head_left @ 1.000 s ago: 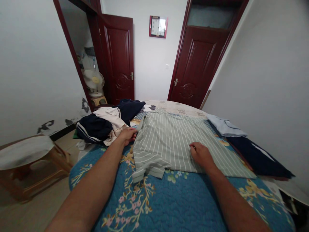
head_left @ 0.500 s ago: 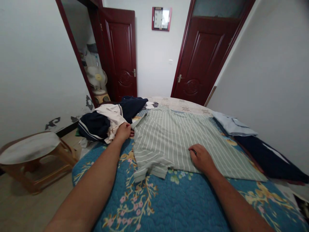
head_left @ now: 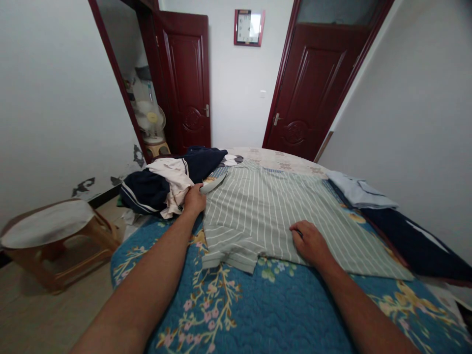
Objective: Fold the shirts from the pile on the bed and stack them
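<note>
A pale green shirt with white stripes (head_left: 258, 206) lies spread flat on a blue floral quilted cover (head_left: 287, 305), its collar end to the left and a short sleeve towards me. My left hand (head_left: 194, 197) is closed on the shirt's collar (head_left: 214, 185), lifting it slightly. Over the near half of the shirt, my right hand (head_left: 309, 241) has its fingers curled and pressed together, pinching the cloth. A small dark spot shows between thumb and fingers; I cannot make out what it is.
Rumpled navy garments (head_left: 145, 189) and a cream garment (head_left: 173, 177) are piled at the left. Folded light-blue clothing (head_left: 361, 189) and a folded navy garment (head_left: 413, 241) lie right. A stool (head_left: 55, 223) stands on the floor at left.
My left hand has shifted slightly right, and the collar in it is raised and turned up more. The right hand stays in nearly the same place on the shirt.
</note>
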{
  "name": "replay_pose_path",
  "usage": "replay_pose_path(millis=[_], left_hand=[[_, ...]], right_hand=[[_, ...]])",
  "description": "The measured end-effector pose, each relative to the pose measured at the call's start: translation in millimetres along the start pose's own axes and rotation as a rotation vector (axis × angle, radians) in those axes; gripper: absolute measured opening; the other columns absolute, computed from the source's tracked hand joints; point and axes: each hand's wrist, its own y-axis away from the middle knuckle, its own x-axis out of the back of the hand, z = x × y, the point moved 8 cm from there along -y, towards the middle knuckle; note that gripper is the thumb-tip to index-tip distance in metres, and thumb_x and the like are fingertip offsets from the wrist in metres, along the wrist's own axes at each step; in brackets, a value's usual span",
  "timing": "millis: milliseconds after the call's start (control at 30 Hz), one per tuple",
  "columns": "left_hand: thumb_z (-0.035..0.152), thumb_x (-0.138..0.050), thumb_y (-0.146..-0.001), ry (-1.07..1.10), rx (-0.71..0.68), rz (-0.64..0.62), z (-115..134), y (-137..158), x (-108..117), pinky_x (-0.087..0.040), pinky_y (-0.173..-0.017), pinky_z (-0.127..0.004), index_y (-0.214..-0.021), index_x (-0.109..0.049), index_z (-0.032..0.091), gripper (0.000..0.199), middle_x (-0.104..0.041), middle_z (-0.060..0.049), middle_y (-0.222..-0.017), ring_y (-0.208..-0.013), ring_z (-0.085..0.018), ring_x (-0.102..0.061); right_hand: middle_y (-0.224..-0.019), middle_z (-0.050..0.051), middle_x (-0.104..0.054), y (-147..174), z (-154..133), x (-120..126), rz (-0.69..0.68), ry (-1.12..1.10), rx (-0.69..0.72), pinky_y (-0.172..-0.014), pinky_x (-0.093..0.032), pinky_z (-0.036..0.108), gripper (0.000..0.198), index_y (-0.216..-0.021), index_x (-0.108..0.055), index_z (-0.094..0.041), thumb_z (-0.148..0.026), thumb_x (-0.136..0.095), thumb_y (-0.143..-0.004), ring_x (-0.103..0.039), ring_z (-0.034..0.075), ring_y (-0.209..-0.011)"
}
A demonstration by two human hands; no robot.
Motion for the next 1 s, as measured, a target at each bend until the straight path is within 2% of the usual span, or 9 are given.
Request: replay_pose_path(millis=[67,200,300,433,567,700,867,1000], left_hand=[[0.01,-0.067,-0.081,-0.036,-0.012,-0.027,-0.5,-0.8,-1.3,-0.051,-0.108,-0.035,-0.138,-0.071,0.02,0.059,-0.077,-0.013,-0.127,-0.124,-0.03,-0.069],[0.028,-0.069,-0.087,-0.06,-0.024,-0.093,-2.4,-2.7,-5.5,-0.055,-0.089,-0.031,-0.12,-0.079,0.017,0.036,-0.081,-0.011,-0.107,-0.103,-0.028,-0.075],[0.042,-0.064,-0.094,-0.062,-0.034,-0.104,-2.9,-4.1,-5.9,-0.055,-0.081,-0.03,-0.114,-0.08,0.015,0.038,-0.081,-0.011,-0.1,-0.095,-0.027,-0.075],[0.028,-0.065,-0.092,-0.095,-0.047,-0.074,-1.9,-4.6,-4.7,-0.055,-0.092,-0.031,-0.119,-0.079,0.014,0.034,-0.081,-0.013,-0.111,-0.104,-0.028,-0.074],[0.014,-0.064,-0.089,-0.143,-0.088,-0.026,5.5,2.3,-4.5,-0.049,-0.11,-0.038,-0.143,-0.068,0.014,0.054,-0.074,-0.017,-0.133,-0.124,-0.032,-0.067],[0.013,-0.062,-0.091,-0.296,-0.218,0.007,20.1,15.5,-5.9,-0.047,-0.114,-0.044,-0.157,-0.055,0.016,0.067,-0.064,-0.021,-0.14,-0.132,-0.035,-0.06],[0.012,-0.057,-0.093,-0.371,-0.28,-0.029,22.9,22.1,-5.7,-0.049,-0.111,-0.044,-0.159,-0.053,0.019,0.067,-0.058,-0.02,-0.144,-0.128,-0.035,-0.061],[0.015,-0.058,-0.092,-0.436,-0.401,-0.042,30.8,26.0,-7.3,-0.041,-0.12,-0.047,-0.154,-0.058,0.018,0.062,-0.056,-0.02,-0.152,-0.139,-0.037,-0.054]], right_hand=[[-0.102,0.01,-0.072,-0.1,0.1,-0.3,-0.007,-0.002,-0.003,-0.099,-0.05,0.041,0.022,-0.099,-0.072,-0.02,-0.024,-0.051,-0.096,-0.065,0.026,-0.101],[-0.102,0.01,-0.072,-0.7,-1.1,0.4,-0.012,-0.004,-0.011,-0.099,-0.049,0.041,0.022,-0.098,-0.072,-0.021,-0.024,-0.051,-0.097,-0.065,0.026,-0.101],[-0.103,0.01,-0.073,-1.0,-1.6,0.9,-0.016,0.003,-0.014,-0.099,-0.049,0.041,0.021,-0.098,-0.073,-0.022,-0.024,-0.051,-0.096,-0.065,0.026,-0.101],[-0.104,0.011,-0.073,-0.8,0.2,0.0,-0.027,0.005,-0.02,-0.101,-0.049,0.042,0.022,-0.098,-0.073,-0.021,-0.023,-0.052,-0.095,-0.065,0.027,-0.103],[-0.104,0.012,-0.073,-0.4,1.5,-0.3,-0.037,0.002,-0.025,-0.101,-0.048,0.042,0.022,-0.099,-0.073,-0.02,-0.024,-0.052,-0.096,-0.065,0.027,-0.103],[-0.105,0.012,-0.073,-0.8,0.9,-0.2,-0.044,0.002,-0.019,-0.103,-0.047,0.042,0.022,-0.101,-0.073,-0.019,-0.023,-0.052,-0.096,-0.065,0.027,-0.104],[-0.106,0.012,-0.072,0.1,-4.4,1.2,-0.039,0.034,-0.027,-0.103,-0.047,0.04,0.022,-0.101,-0.073,-0.018,-0.02,-0.052,-0.096,-0.063,0.026,-0.106],[-0.107,0.011,-0.072,0.2,-14.4,6.9,-0.021,0.075,-0.05,-0.104,-0.045,0.038,0.022,-0.102,-0.073,-0.019,-0.018,-0.053,-0.095,-0.062,0.026,-0.108]])
